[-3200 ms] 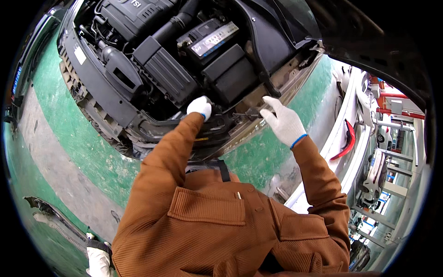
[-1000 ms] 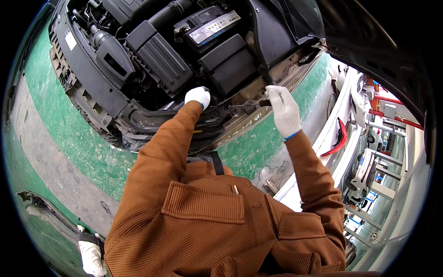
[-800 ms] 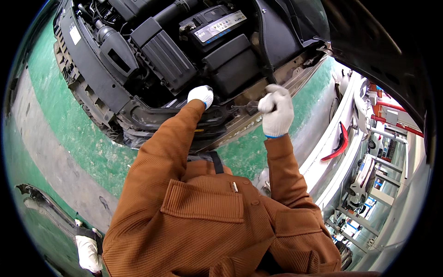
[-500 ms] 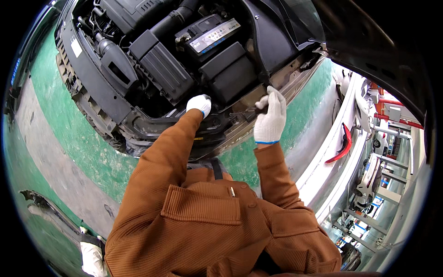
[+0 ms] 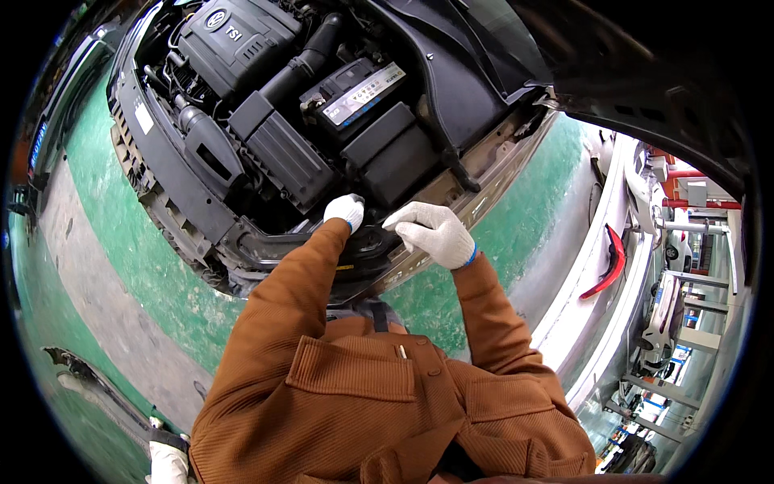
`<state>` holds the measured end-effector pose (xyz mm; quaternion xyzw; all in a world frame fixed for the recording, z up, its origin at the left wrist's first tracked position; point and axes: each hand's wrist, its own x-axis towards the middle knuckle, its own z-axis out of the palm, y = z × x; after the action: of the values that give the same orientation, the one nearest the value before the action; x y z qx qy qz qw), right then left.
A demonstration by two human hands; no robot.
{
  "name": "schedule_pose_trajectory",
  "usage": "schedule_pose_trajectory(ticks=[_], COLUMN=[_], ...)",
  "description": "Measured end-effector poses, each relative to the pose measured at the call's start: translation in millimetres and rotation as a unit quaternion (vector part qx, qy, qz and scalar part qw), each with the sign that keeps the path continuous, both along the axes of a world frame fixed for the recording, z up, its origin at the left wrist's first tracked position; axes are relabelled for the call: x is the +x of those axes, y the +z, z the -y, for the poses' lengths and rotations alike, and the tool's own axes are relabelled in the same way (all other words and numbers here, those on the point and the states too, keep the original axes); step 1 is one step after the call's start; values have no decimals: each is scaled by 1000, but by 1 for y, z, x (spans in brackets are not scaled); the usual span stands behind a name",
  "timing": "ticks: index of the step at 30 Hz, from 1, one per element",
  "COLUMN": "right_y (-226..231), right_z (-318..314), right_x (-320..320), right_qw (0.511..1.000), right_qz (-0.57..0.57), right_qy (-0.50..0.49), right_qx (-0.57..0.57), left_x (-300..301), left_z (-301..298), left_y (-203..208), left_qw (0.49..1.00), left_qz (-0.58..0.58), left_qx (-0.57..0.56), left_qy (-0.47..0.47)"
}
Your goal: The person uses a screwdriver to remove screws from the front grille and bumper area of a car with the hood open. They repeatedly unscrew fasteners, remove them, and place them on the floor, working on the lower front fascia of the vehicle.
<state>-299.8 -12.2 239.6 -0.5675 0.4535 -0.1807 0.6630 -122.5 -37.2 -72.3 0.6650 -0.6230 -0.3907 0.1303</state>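
Observation:
My left hand [image 5: 345, 211], in a white knit glove, reaches down at the front corner of the engine bay, beside the black ribbed air filter box [image 5: 282, 153]. Its fingers are curled, and what they grip is hidden below. My right hand [image 5: 435, 232], gloved the same way, is just right of it over the fender edge. Its bent fingers and thumb point left toward the left hand; anything between them cannot be made out. Beyond both hands are a black box with a lid [image 5: 391, 157] and the car battery [image 5: 355, 93] with a pale label.
The engine cover [image 5: 238, 44] lies farther in. A raised dark hood [image 5: 637, 105] hangs at the upper right. On the right is a red curved lamp [image 5: 609, 262] on a white surface. A detached dark trim part [image 5: 97, 383] lies on the green floor at lower left.
My right hand has swung left and down from over the fender, its fingers turning from upright to leftward, close to the left hand. The left hand stays at the corner. The view has shifted slightly.

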Motion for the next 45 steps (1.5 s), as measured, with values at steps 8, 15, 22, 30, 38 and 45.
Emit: schedule_pose_trajectory(ticks=[8,15,22,30,38,45], right_y=[22,57,62,59,51,64], right_z=[5,4,11,2,3,-2], right_x=[-61,-21,-17,-13,-28,-13], right_qw=[763,746,883,869,763,900], right_qz=[-457,-430,-432,-398,-398,-431], right_qy=[206,290,122,162,284,15], right_qx=[-408,-418,-138,-244,-423,-68], left_x=[-4,-5,-4,0,-2,-1], left_z=[-1,-3,-4,-4,-5,-5], left_y=[13,9,23,29,35,34], left_qw=[999,1000,999,999,1000,999], left_qz=[-5,0,8,21,3,6], left_qx=[37,11,26,21,20,30], left_qy=[2,15,-18,-42,-14,-20])
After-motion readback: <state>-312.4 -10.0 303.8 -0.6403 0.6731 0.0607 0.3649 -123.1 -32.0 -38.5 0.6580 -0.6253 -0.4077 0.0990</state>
